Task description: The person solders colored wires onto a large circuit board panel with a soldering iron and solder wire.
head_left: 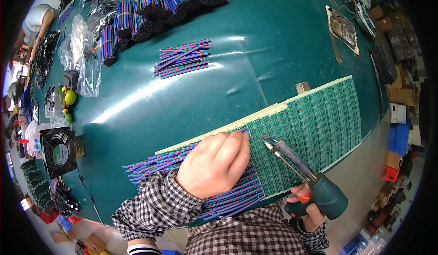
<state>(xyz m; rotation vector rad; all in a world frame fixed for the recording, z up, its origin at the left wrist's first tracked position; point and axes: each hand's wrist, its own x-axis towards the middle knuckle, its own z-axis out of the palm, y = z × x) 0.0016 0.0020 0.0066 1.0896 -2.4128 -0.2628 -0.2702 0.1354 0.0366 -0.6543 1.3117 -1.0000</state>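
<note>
My right hand [314,213] grips a green soldering gun [330,195] with a red trigger. Its metal tip and a thin feed tube reach up and left over a panel of small green circuit boards [319,122]. My left hand [214,163] is closed in a pinch at the panel's upper left edge. Between its fingertips is the end of a ribbon wire [245,130], mostly covered by the fingers. Many blue, pink and black ribbon wires [237,200] lie in a row from the panel's left side, running under my left hand and forearm.
Loose ribbon wires [182,58] lie mid-table, with tied bundles [148,1] behind. A black fan [58,152] stands at left, near a yellow-green fruit [70,97]. A metal block [302,88] touches the panel's far edge. A stained plate [342,29] sits far right. Another person [39,24] works far left.
</note>
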